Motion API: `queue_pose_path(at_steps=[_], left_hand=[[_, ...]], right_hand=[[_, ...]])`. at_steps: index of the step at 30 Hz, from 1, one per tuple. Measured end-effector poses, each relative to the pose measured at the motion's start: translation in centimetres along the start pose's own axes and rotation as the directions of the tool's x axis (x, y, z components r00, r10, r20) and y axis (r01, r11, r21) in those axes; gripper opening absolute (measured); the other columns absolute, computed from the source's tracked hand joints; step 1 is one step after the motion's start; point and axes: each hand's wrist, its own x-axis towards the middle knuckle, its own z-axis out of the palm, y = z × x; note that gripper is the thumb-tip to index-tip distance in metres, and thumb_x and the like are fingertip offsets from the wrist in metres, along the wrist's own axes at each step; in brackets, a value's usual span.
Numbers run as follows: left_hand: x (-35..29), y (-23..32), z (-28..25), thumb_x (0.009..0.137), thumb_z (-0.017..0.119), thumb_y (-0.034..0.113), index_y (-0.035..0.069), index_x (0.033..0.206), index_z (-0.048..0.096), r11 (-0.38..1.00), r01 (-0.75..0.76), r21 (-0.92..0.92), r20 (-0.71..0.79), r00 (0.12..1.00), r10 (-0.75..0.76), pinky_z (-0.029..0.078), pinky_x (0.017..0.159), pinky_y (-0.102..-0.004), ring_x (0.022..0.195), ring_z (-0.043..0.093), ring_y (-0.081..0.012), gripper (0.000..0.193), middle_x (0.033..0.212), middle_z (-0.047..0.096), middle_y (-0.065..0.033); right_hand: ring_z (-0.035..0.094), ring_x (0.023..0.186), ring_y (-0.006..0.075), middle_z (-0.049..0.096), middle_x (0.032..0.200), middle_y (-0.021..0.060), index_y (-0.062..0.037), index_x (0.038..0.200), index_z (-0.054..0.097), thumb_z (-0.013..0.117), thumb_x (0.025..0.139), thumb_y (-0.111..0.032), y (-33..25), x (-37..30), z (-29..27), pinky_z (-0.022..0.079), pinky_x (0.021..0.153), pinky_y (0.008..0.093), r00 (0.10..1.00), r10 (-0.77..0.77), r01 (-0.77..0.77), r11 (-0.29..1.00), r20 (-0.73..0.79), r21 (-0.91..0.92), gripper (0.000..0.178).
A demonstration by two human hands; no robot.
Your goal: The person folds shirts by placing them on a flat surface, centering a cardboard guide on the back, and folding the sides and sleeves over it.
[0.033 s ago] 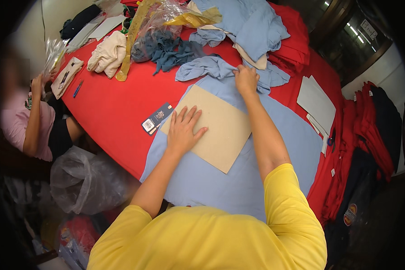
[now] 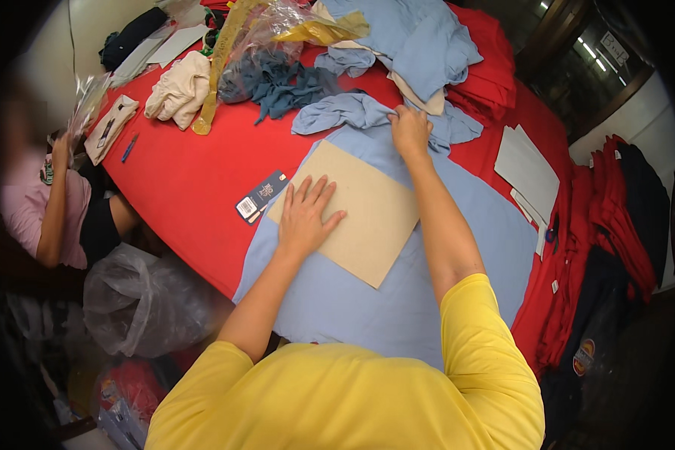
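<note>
A light-blue cloth garment (image 2: 495, 240) lies spread out before me, with a rectangular beige cardboard sheet (image 2: 371, 202) on top of it. My left hand (image 2: 307, 217) rests flat on the left part of the cardboard, fingers spread. Beyond the sheet's far right corner, my right hand (image 2: 411, 131) is closed on the garment's bunched far part; the fingertips are partly hidden. A dark-blue hang tag (image 2: 262, 196) with a white label lies left of the cardboard, at the garment's edge.
Red cloth (image 2: 195, 187) covers the table. Light-blue clothes (image 2: 420, 45) are heaped at the far side, near a plastic bag (image 2: 259, 37). White sheets (image 2: 529, 172) lie right; a blue pen (image 2: 130, 148) lies left. A seated co-worker (image 2: 49, 202) handles clear plastic.
My hands, the garment and the cardboard have not visibly moved. The co-worker's hand and the clear plastic have shifted slightly.
</note>
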Motion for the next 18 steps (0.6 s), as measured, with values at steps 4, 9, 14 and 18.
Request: queue_pose_path(at_steps=[4, 9, 14, 18], left_hand=[[0.1, -0.4, 0.5, 0.087, 0.059, 0.048, 0.015, 0.134, 0.053, 1.000, -0.003, 0.017, -0.004, 1.000, 0.003, 0.021, 0.114, -0.0506, 0.136, 0.037, -0.0296, 0.058, 0.142, 0.048, -0.0042], [0.3, -0.7, 0.6, 0.086, 0.061, 0.049, 0.015, 0.135, 0.053, 1.000, -0.026, 0.010, 0.010, 1.000, 0.026, 0.023, 0.113, -0.0499, 0.135, 0.037, -0.0299, 0.060, 0.142, 0.048, -0.0054], [0.7, -0.4, -1.0, 0.081, 0.066, 0.046, 0.014, 0.134, 0.053, 0.999, -0.029, -0.024, 0.098, 0.995, 0.031, 0.026, 0.112, -0.0494, 0.134, 0.038, -0.0306, 0.064, 0.144, 0.046, -0.0056], [0.8, -0.9, -2.2, 0.077, 0.070, 0.041, 0.013, 0.134, 0.053, 0.997, -0.005, -0.073, 0.138, 0.990, 0.015, 0.027, 0.111, -0.0488, 0.134, 0.037, -0.0305, 0.066, 0.141, 0.048, -0.0076]], right_hand=[[0.060, 0.097, 0.0325, 0.066, 0.096, 0.0102, -0.0116, 0.096, 0.068, 0.062, 0.088, -0.030, -0.5, -0.3, -0.5, 0.042, 0.082, 0.0527, 0.999, 0.033, -0.034, 0.999, 0.036, 0.040, 0.021], [0.062, 0.097, 0.0332, 0.066, 0.096, 0.0104, -0.0130, 0.098, 0.068, 0.059, 0.091, -0.032, 0.1, -0.6, 0.4, 0.043, 0.080, 0.0549, 0.996, 0.063, -0.066, 0.996, 0.057, 0.059, 0.022], [0.062, 0.095, 0.0349, 0.065, 0.098, 0.0130, -0.0125, 0.104, 0.066, 0.056, 0.092, -0.032, 0.3, -0.5, 0.1, 0.045, 0.082, 0.0520, 0.995, 0.073, -0.085, 0.982, 0.074, 0.168, 0.025], [0.064, 0.090, 0.0349, 0.068, 0.093, 0.0164, -0.0054, 0.096, 0.069, 0.061, 0.089, -0.025, -3.4, -2.7, -4.4, 0.049, 0.079, 0.0403, 0.929, -0.290, 0.201, 0.917, 0.231, 0.346, 0.023]])
